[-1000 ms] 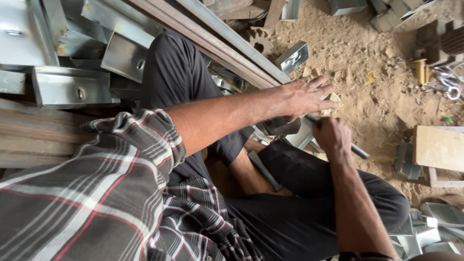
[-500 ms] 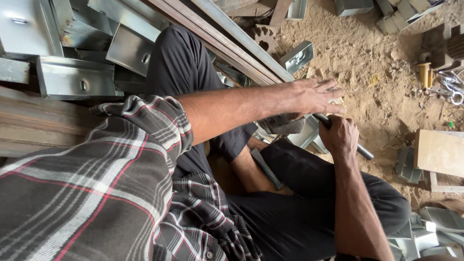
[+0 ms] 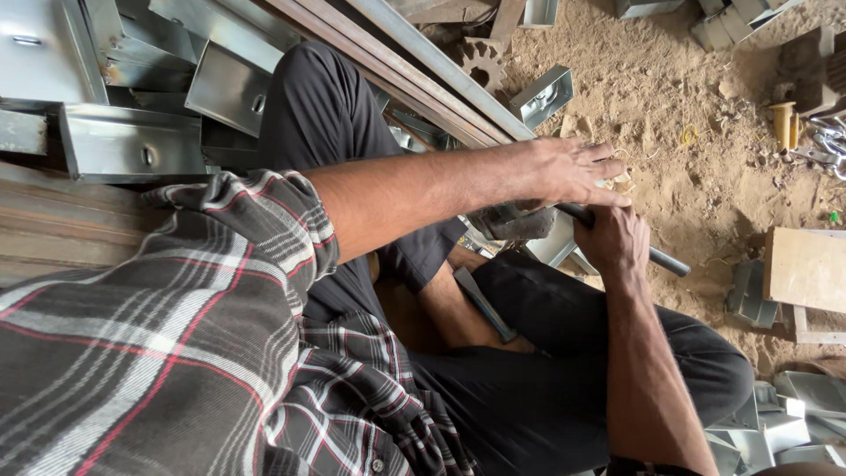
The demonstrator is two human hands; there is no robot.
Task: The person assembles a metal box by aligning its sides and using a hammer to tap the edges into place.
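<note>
1. Hammer (image 3: 617, 236): its dark handle sticks out past the right hand (image 3: 612, 240), which is fisted round it just above the sandy ground (image 3: 687, 132).
2. Left hand (image 3: 568, 169) lies flat, fingers spread, over the grey hammer head (image 3: 515, 220).
3. Metal brackets (image 3: 132, 141) are stacked behind.

A rusty gear (image 3: 483, 63) and a wooden board (image 3: 805, 268) lie on sandy ground (image 3: 670, 97) near metal channels (image 3: 132, 145).

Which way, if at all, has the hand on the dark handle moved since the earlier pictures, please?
No, it has not moved noticeably: the right hand keeps its place below and right of the gear wheel, clasping the dark handle.
</note>
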